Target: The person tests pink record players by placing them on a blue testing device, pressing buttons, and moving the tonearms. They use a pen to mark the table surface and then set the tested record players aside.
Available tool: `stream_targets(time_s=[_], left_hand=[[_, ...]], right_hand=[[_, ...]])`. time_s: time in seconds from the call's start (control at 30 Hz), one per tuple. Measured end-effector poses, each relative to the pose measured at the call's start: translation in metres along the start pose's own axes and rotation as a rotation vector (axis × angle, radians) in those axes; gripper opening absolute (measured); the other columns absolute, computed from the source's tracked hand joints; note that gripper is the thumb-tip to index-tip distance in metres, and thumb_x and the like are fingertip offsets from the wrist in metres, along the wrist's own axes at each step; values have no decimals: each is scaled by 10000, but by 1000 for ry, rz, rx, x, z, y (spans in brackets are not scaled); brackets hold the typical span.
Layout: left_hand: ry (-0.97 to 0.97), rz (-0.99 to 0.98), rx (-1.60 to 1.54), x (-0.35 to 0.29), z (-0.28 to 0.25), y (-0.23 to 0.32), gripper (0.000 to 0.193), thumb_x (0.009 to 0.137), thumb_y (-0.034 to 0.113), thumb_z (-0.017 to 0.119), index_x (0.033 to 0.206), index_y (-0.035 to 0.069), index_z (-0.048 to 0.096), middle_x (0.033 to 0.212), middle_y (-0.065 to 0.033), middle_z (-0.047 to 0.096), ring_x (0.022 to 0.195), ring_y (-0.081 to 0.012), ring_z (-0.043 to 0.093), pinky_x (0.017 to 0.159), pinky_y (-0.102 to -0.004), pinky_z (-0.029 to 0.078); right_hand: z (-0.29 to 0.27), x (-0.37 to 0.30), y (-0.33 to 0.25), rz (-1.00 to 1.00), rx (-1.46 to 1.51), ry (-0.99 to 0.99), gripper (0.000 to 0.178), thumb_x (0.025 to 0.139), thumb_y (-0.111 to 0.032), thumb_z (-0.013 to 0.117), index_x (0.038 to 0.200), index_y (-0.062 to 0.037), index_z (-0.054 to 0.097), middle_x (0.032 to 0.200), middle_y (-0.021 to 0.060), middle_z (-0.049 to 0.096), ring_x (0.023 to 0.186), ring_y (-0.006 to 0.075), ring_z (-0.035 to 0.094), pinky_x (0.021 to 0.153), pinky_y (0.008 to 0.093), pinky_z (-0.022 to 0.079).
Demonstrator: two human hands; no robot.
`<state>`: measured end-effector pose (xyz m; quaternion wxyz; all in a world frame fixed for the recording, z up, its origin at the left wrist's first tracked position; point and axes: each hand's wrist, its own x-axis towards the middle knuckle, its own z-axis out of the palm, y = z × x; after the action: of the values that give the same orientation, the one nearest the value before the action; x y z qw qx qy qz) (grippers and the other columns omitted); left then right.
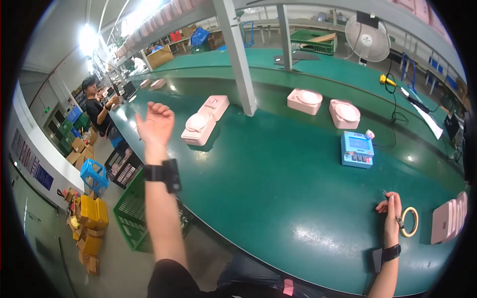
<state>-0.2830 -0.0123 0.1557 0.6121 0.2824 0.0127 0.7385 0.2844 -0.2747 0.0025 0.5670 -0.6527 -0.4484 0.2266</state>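
My left hand [156,126] is raised over the left edge of the green workbench [258,198], palm showing and fingers spread, with nothing in it. Nearest to it on the bench are two pink devices with round tops: a near one [198,126] and, touching it, a far one [214,105]. My right hand [391,208] rests low on the right side of the bench, its fingers closed around a thin dark pen-like tool [385,194]. Its tip pokes out past the fingers; the rest is mostly hidden. A pale yellow ring [410,222] lies beside that wrist.
A blue boxy meter [357,150] sits beyond my right hand. Two more pink devices [304,101] [345,113] stand behind it. Flat pink parts [442,224] line up at the far right. A metal post [237,59] rises midbench. A green crate [131,213] stands below; a person [97,107] works farther left.
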Motion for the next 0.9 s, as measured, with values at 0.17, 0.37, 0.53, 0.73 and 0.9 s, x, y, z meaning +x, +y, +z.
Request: stream_targets(time_s=[0.17,0.37,0.53,0.73,0.9], left_hand=[[328,129,819,88,9,59,453,944,461,446,1173,76,508,845,-44,585,684,-133,507,577,-238,392],[230,168,1027,148,35,99,440,918,359,508,1274,105,450,857,-60,633,655,-120,539,528,-238,409],[80,199,687,174,93,67,311,913,283,495,1118,56,551,845,-60,631,660,-126,555,543,-259,435],[-749,-147,586,147,289,-140,225,908,177,470,962,0,598,815,-113,640,736,-205,600,669,-277,488],[-1350,-526,354,28,428,-297,388,840,318,494,1067,6,538,874,-112,651,789,-191,595,789,-302,466]], right_hand=[[1,2,8,-1,50,-34,267,1005,-306,390,1024,-66,506,653,31,574,587,70,495,566,200,380],[-2,-3,5,-2,49,-41,276,996,-306,410,1040,-50,502,665,47,588,599,85,516,578,212,401],[4,5,5,-13,80,-46,290,981,-293,445,1055,-20,507,678,67,610,619,104,541,594,238,430],[-2,7,5,11,59,-46,290,969,-270,475,1063,1,520,691,82,625,641,125,570,607,256,460],[-3,-1,-4,11,81,-17,292,964,-266,490,1059,8,523,705,88,631,650,132,583,624,261,473]])
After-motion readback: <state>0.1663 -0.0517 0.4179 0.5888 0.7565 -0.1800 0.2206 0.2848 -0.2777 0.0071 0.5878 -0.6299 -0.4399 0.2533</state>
